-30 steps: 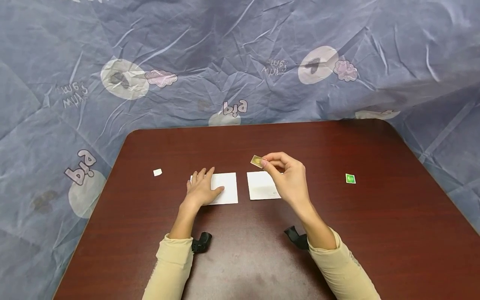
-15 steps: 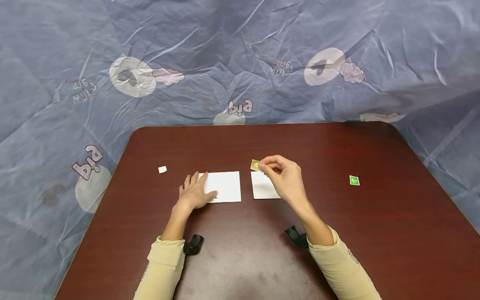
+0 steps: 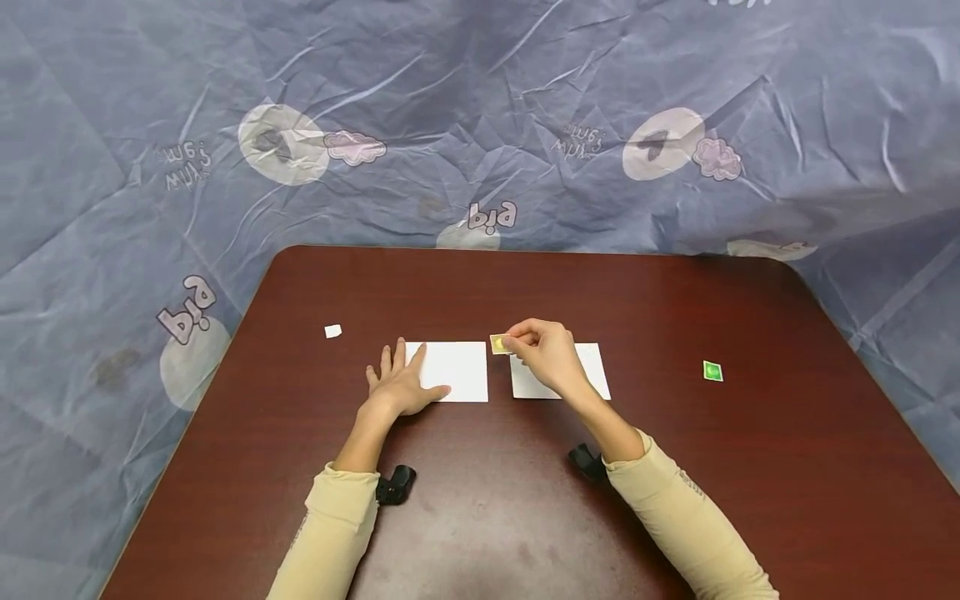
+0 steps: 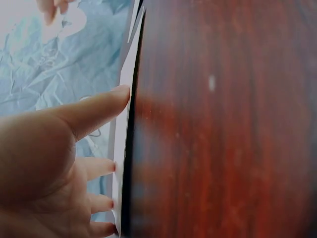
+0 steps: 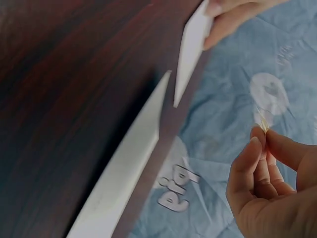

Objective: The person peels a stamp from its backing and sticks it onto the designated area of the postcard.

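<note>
A small yellow stamp point(image 3: 498, 344) with a pale border is pinched between the thumb and fingers of my right hand point(image 3: 551, 360). In the right wrist view the stamp point(image 5: 264, 123) shows nearly edge-on at the fingertips. It is above the table, near the gap between two white envelopes. My left hand point(image 3: 395, 390) rests with spread fingers on the left envelope point(image 3: 463, 372); its thumb touches the near edge of that envelope point(image 4: 120, 134) in the left wrist view. Partly hidden beneath my right hand lies the right envelope point(image 3: 594, 372).
A green stamp point(image 3: 713, 372) lies on the table far to the right. At the left is a small white paper piece point(image 3: 333, 332). The reddish-brown table point(image 3: 480, 492) ends in front of a wrinkled blue-grey cloth point(image 3: 420, 100).
My right hand, with the yellow stamp, has moved slightly left and lower, uncovering more of the right envelope. The left hand has shifted a little on its envelope. The head view has turned slightly.
</note>
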### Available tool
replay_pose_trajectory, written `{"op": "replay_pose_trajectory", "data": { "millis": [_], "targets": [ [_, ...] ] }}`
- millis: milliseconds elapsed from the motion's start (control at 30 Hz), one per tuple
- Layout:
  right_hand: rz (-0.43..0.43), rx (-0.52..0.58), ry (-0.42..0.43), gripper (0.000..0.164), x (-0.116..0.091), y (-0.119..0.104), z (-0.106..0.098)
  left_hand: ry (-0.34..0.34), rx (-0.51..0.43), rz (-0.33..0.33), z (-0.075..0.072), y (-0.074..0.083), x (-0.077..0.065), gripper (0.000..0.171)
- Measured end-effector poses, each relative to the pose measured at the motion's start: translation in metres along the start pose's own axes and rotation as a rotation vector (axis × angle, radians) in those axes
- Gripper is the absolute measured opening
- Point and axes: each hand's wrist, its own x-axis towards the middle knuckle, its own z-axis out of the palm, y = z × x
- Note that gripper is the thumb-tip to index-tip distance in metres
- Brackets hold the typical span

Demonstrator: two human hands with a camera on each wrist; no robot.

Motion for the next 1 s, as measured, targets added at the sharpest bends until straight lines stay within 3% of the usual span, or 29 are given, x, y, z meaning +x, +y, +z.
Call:
{"op": "replay_pose_trajectory", "data": {
  "millis": [367, 733, 1000],
  "targets": [
    [0.247, 0.131, -0.156, 0.010, 0.030, 0.011, 0.026, 0.008, 0.007, -0.023, 0.002, 0.001, 0.000, 0.090],
    [0.374, 0.154, -0.248, 0.013, 0.045, 0.022, 0.041, 0.014, 0.011, -0.019, 0.005, 0.002, 0.000, 0.089],
    [0.392, 0.095, -0.259, 0.010, 0.052, 0.020, 0.047, 0.009, 0.017, -0.026, 0.003, 0.002, 0.002, 0.089]
  ]
}}
